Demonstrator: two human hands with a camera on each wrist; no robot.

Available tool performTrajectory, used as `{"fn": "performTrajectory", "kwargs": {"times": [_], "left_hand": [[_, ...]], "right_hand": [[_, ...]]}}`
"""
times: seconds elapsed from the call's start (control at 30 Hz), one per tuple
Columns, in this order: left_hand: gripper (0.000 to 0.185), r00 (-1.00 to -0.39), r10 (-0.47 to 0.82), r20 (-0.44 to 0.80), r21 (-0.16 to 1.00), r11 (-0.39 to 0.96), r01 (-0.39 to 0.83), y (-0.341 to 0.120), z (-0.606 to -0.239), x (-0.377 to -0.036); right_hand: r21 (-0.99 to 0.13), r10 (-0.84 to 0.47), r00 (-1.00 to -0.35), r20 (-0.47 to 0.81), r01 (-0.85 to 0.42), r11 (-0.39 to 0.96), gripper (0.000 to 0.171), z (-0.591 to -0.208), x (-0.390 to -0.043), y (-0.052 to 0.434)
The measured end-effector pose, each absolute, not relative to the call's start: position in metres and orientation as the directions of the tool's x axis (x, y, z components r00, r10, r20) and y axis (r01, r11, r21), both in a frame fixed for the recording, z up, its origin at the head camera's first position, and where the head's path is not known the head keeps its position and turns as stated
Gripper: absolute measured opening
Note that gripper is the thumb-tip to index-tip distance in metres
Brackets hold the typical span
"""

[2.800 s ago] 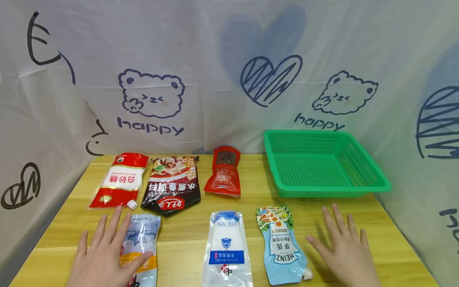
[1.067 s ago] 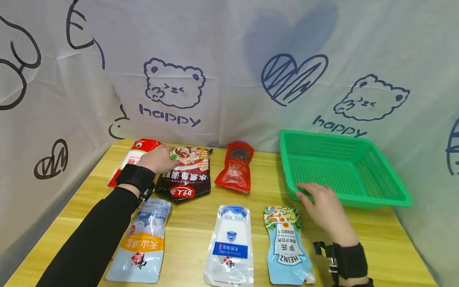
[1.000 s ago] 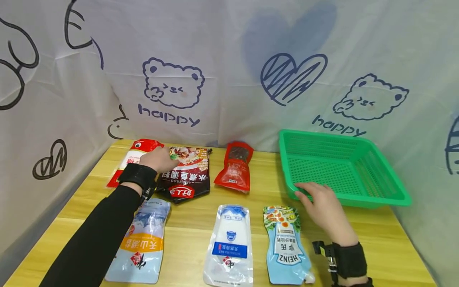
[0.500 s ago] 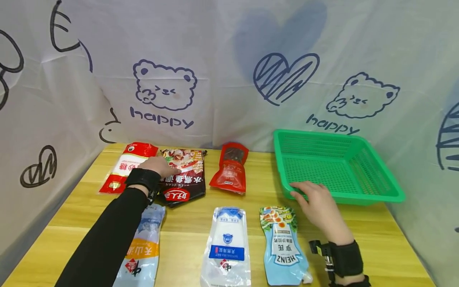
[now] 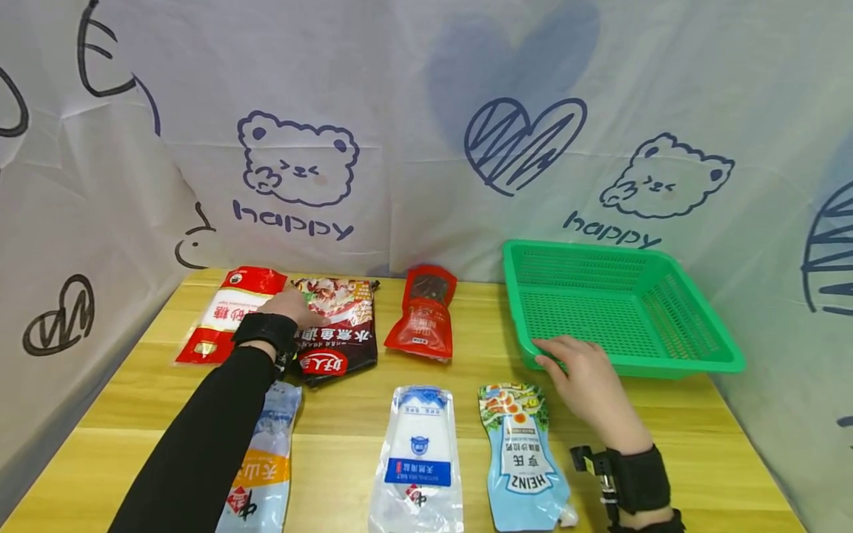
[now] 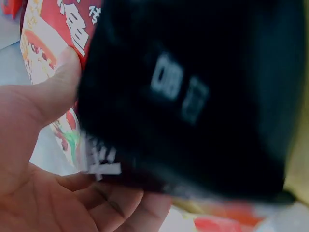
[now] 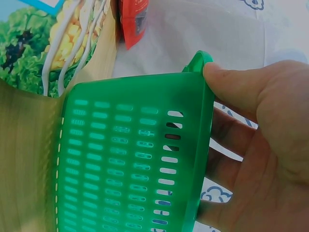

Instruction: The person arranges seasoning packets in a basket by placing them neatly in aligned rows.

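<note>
My left hand [image 5: 296,307] grips the left side of a dark red-and-black fish seasoning packet [image 5: 346,337]. In the left wrist view its thumb [image 6: 60,84] presses the printed front and the fingers curl underneath, partly hidden. My right hand [image 5: 589,377] pinches the near left corner of the green basket [image 5: 693,364]. In the right wrist view the thumb [image 7: 236,87] lies on the rim's outside, with the fingers behind the perforated wall. A red-and-white sugar bag [image 5: 229,314] lies left of the seasoning packet, partly covered by my left hand.
A red packet [image 5: 421,326] lies between the seasoning packet and the basket. Nearer are a white sea salt bag [image 5: 420,451], a light-blue Heinz pouch [image 5: 523,459] and a blue-orange salt bag [image 5: 266,459] partly under my left sleeve. A printed white cloth [image 5: 413,185] hangs behind the table.
From lying spread near the table's front, both hands have moved forward: the left onto the seasoning packet, the right onto the basket's rim. Over the last second the view shifted slightly; both holds stayed.
</note>
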State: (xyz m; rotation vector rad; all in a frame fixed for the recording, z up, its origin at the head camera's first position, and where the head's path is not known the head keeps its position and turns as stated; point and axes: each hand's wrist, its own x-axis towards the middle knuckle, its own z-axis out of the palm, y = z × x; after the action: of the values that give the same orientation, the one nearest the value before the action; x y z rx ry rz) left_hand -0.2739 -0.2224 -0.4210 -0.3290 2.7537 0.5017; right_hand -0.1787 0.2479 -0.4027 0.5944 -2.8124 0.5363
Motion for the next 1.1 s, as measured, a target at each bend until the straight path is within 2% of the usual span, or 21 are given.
{"fn": "performTrajectory", "kwargs": {"times": [0.1,0.17,0.33,0.43,0.5,0.6,0.67,1.1], "left_hand": [[0.102,-0.923,-0.164,-0.348,0.351,0.89,-0.29,-0.219,-0.418,-0.271],[0.097,-0.929,-0.171,-0.329,0.381,0.876,-0.297,-0.218,-0.418,-0.271],[0.046,-0.954,-0.165,-0.252,0.418,0.87,-0.261,-0.214,-0.418,-0.275],[0.032,-0.961,-0.155,-0.229,0.436,0.866,-0.244,-0.212,-0.414,-0.275],[0.037,-0.964,-0.155,-0.216,0.449,0.861,-0.239,-0.21,-0.412,-0.274],[0.061,-0.967,-0.153,-0.205,0.476,0.847,-0.235,-0.208,-0.407,-0.273],[0.069,-0.966,-0.155,-0.209,0.5,0.832,-0.242,-0.207,-0.404,-0.272],[0.068,-0.965,-0.227,-0.131,0.622,0.739,-0.258,-0.207,-0.388,-0.256]], "right_hand": [[-0.303,-0.348,-0.893,0.287,-0.429,0.851,0.035,-0.404,-0.179,0.248],[-0.304,-0.349,-0.892,0.287,-0.43,0.85,0.035,-0.404,-0.179,0.248],[-0.306,-0.349,-0.893,0.283,-0.429,0.85,0.035,-0.404,-0.18,0.249],[-0.308,-0.348,-0.895,0.281,-0.427,0.85,0.035,-0.404,-0.18,0.249],[-0.31,-0.346,-0.895,0.28,-0.426,0.85,0.035,-0.404,-0.18,0.249],[-0.31,-0.345,-0.896,0.281,-0.425,0.85,0.035,-0.404,-0.18,0.249],[-0.312,-0.346,-0.895,0.283,-0.427,0.849,0.035,-0.404,-0.18,0.249],[-0.318,-0.347,-0.897,0.273,-0.424,0.848,0.035,-0.402,-0.179,0.248]]}}
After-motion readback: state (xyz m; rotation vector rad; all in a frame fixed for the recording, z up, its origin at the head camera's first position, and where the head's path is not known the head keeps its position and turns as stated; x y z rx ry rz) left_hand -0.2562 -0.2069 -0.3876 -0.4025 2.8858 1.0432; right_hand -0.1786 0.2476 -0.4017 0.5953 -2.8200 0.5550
